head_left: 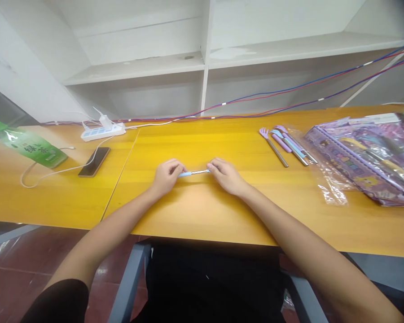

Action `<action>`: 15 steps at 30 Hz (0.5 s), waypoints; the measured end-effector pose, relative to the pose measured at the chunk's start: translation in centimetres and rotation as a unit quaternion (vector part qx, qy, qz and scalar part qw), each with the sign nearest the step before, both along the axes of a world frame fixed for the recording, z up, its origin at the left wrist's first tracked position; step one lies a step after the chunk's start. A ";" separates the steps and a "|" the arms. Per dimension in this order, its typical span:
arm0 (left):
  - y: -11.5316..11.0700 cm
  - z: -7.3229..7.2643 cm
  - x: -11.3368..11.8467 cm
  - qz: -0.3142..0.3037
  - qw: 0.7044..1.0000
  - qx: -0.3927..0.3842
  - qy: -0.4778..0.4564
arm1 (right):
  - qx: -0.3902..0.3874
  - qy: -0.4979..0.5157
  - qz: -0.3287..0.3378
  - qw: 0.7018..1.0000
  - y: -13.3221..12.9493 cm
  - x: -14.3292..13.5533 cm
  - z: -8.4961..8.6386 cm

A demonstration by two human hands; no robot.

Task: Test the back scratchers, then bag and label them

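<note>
Both hands hold a light-blue back scratcher [198,172] with a metal rod, level above the yellow tabletop. My left hand [168,176] is closed round its blue handle end. At the other end, the fingers of my right hand [226,175] pinch a small blue part; most of that tip is hidden by them. To the right lie more back scratchers with claw-shaped heads and metal rods: a purple one [273,147] apart from the others, and a blue one [291,148] beside further purple ones.
A purple printed box [353,168] with plastic-wrapped items stands at the right, near a clear plastic wrapper [330,186]. At left are a green bottle [30,146], a phone [94,162] and a white power strip [103,132]. Cables [256,95] run along the back below white shelves [148,65].
</note>
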State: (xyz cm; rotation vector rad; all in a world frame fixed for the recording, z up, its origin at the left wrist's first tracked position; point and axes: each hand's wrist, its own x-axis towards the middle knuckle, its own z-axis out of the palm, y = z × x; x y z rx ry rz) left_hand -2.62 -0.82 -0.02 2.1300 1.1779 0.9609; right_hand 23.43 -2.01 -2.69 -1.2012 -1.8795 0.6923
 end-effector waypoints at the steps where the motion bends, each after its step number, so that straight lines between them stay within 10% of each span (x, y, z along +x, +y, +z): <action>1: 0.1 0.2 0.0 -0.019 1.000 0.004 0.024 | -0.008 0.007 0.001 1.000 0.0 0.3 0.1; 15: 0.2 -0.2 0.3 -0.116 0.978 0.029 0.170 | -0.011 0.046 -0.032 0.998 0.5 1.3 0.5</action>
